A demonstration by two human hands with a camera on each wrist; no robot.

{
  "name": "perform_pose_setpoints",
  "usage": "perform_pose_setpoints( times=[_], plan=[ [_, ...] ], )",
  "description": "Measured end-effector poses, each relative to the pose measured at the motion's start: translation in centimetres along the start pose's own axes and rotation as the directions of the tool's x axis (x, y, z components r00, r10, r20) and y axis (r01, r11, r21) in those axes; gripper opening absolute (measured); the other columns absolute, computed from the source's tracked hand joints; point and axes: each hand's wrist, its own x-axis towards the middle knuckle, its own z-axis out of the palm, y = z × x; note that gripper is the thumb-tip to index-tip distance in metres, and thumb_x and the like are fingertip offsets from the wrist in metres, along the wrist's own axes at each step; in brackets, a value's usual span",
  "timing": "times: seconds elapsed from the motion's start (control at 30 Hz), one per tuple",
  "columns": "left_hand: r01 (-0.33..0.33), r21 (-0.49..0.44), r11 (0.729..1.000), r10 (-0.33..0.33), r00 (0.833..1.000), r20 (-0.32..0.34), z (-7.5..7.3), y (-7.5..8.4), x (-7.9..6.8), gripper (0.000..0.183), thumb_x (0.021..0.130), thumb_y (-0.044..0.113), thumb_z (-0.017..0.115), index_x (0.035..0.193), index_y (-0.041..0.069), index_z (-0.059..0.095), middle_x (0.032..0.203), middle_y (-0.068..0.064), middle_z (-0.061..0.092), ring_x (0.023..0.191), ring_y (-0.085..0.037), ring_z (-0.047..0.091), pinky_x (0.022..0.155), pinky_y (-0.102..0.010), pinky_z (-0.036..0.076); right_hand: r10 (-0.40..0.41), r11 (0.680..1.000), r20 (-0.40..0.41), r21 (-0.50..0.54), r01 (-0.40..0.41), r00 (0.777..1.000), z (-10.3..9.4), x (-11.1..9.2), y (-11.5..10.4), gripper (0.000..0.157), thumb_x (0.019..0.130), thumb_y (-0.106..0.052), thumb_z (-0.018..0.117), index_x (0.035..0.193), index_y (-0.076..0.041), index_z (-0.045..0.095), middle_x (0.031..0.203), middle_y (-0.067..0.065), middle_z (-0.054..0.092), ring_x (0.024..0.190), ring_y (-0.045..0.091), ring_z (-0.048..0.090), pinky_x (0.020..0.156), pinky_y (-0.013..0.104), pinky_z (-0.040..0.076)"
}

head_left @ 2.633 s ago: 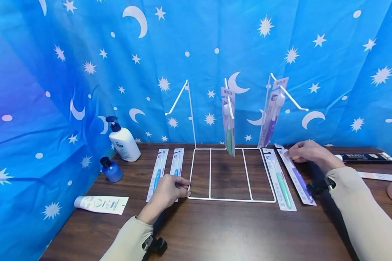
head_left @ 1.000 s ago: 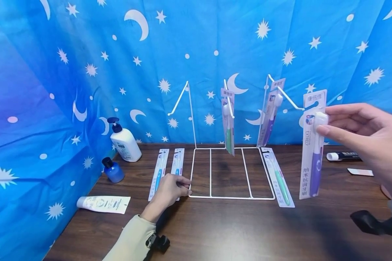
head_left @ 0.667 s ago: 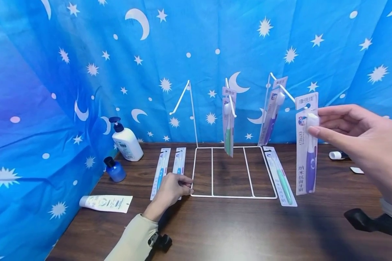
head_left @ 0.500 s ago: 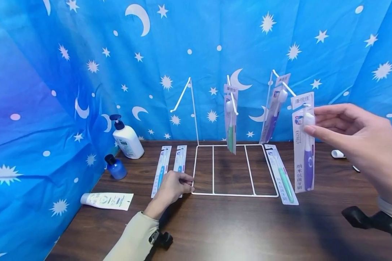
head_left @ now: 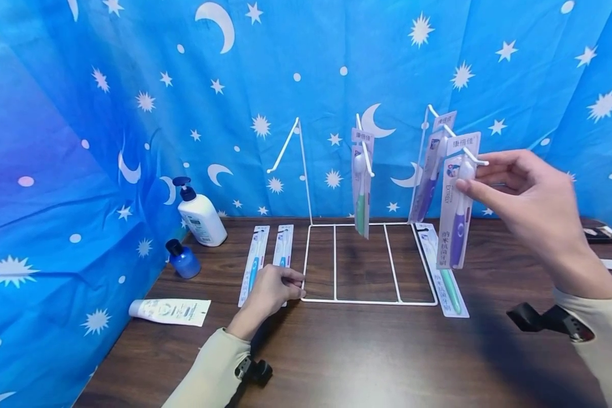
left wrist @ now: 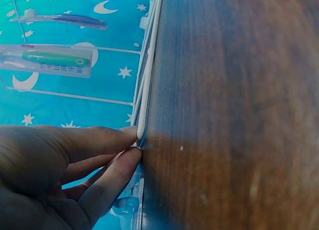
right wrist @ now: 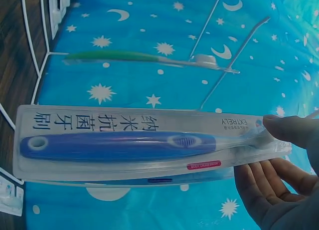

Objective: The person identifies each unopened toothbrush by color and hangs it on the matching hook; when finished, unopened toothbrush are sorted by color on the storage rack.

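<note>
My right hand [head_left: 535,204] pinches a packaged purple toothbrush [head_left: 445,226] near its top, thumb in front. The right hook of the white wire rack [head_left: 369,302] passes through the slot in its card; its tip shows in front. Behind it on that hook hangs another packaged purple toothbrush [head_left: 427,187]. A packaged green toothbrush [head_left: 360,204] hangs from the middle hook, while the left hook [head_left: 284,146] is bare. With thumb and forefinger my left hand [head_left: 267,292] pinches the rack's front left corner, seen closely in the left wrist view.
A packaged green toothbrush [head_left: 451,292] lies right of the rack; packaged blue toothbrushes [head_left: 255,266] lie left of it. Further left are a white pump bottle [head_left: 204,221], a blue bottle [head_left: 185,263] and a white tube [head_left: 170,311]. A starry blue curtain [head_left: 285,45] stands behind.
My right hand has lifted the purple toothbrush from the table, carried it to the right hook's tip and slid it back along the hook. My left hand keeps its hold on the rack.
</note>
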Motion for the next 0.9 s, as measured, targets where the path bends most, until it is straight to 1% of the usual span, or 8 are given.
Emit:
perform_pose_setpoints(
  times=[0.23,0.4,0.5,0.63,0.8,0.9],
  plan=[
    [0.007,0.005,1.0,-0.007,1.0,-0.004,0.0,0.0,0.0,0.022,0.075,0.004,0.081,0.096,0.007,0.076,0.077,0.003,0.067,0.065,-0.01,0.062,0.056,-0.026,0.051,0.022,0.999,-0.01,0.039,-0.022,1.0,1.0,1.2,0.4,0.047,0.084,-0.027,0.076,0.126,-0.015,0.06,0.104,-0.007,0.065,0.091,-0.004,0.062,0.072,0.009,0.044],
    [-0.01,0.003,1.0,0.01,1.0,-0.004,-0.1,0.1,0.0,0.022,0.075,0.003,0.081,0.096,0.007,0.076,0.077,0.003,0.067,0.065,-0.01,0.062,0.055,-0.026,0.05,0.014,0.997,-0.045,0.072,-0.011,0.999,1.8,2.1,0.7,0.044,0.084,-0.025,0.076,0.124,-0.014,0.061,0.108,-0.004,0.065,0.088,-0.004,0.063,0.073,0.008,0.045],
    [-0.006,0.005,1.0,0.006,1.0,-0.001,-0.1,0.1,0.1,0.023,0.075,0.004,0.081,0.097,0.008,0.076,0.076,0.004,0.067,0.065,-0.009,0.062,0.056,-0.026,0.05,0.001,0.996,-0.076,0.089,0.006,0.997,2.3,2.5,1.0,0.043,0.084,-0.023,0.077,0.123,-0.013,0.062,0.111,0.0,0.066,0.088,-0.004,0.064,0.075,0.01,0.047],
    [-0.004,0.008,1.0,0.004,1.0,-0.002,0.0,0.1,0.0,0.023,0.075,0.004,0.081,0.097,0.008,0.076,0.076,0.004,0.067,0.065,-0.01,0.062,0.056,-0.027,0.05,-0.021,0.996,-0.115,0.079,0.03,0.993,2.8,2.9,1.3,0.043,0.083,-0.023,0.077,0.122,-0.013,0.062,0.111,0.004,0.067,0.089,-0.004,0.064,0.078,0.013,0.048],
    [-0.012,0.007,1.0,0.012,1.0,-0.003,0.0,0.0,0.0,0.023,0.075,0.004,0.081,0.097,0.008,0.076,0.076,0.004,0.067,0.065,-0.009,0.062,0.055,-0.026,0.05,-0.02,0.997,-0.139,0.072,0.03,0.99,3.3,3.2,1.5,0.042,0.083,-0.025,0.078,0.12,-0.013,0.063,0.106,0.002,0.066,0.085,-0.004,0.063,0.075,0.011,0.048],
    [-0.013,0.006,1.0,0.013,1.0,-0.005,0.0,0.0,0.0,0.023,0.074,0.004,0.081,0.096,0.007,0.076,0.076,0.004,0.067,0.065,-0.009,0.062,0.054,-0.025,0.05,-0.005,0.996,-0.144,0.092,0.019,0.99,3.5,3.5,1.6,0.043,0.082,-0.025,0.078,0.12,-0.012,0.063,0.103,-0.001,0.066,0.085,-0.002,0.064,0.073,0.01,0.048]
  ],
)
